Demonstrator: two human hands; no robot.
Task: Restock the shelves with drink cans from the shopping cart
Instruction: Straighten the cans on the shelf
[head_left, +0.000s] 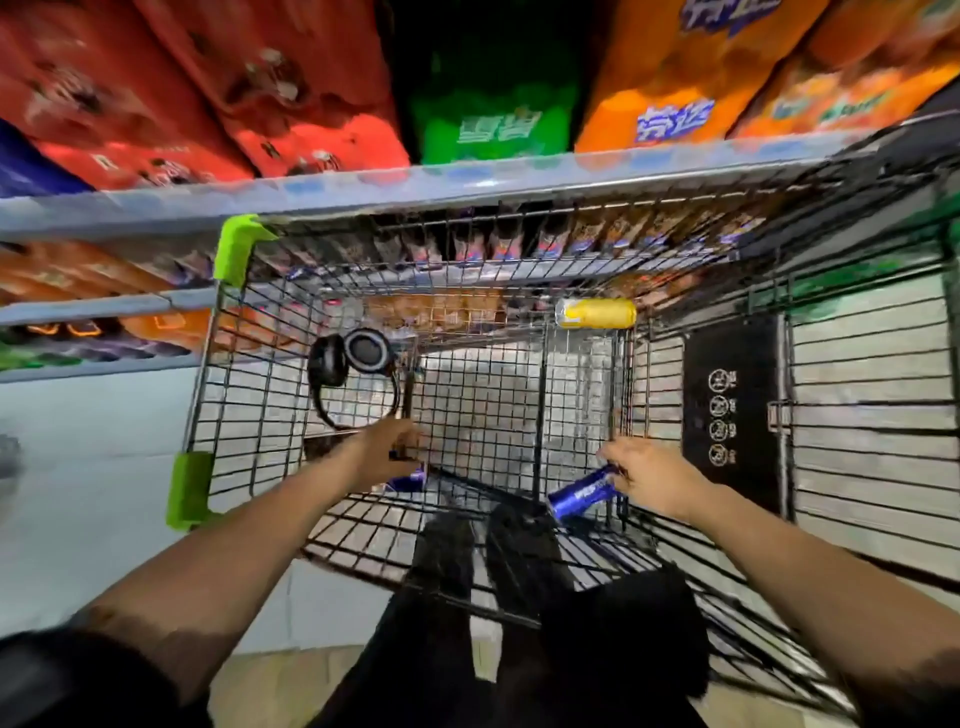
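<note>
Blue glossy cylindrical metal can (582, 493) sits gripped in our right hand (652, 480), while our left hand (387, 454) curls fingers (410, 441) around another blue can (408, 480) inside the black wire-mesh shopping cart (519, 270).

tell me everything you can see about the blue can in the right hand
The blue can is a slim metal-looking drink can, glossy deep blue with white lettering too blurred to read. It lies tilted, nearly on its side, its near end pointing down toward the person and the far end hidden in the grip of the right hand, whose fingers curl round it. It sits low inside the wire shopping cart, near the right wall; whether it touches the cart floor cannot be told.
</note>
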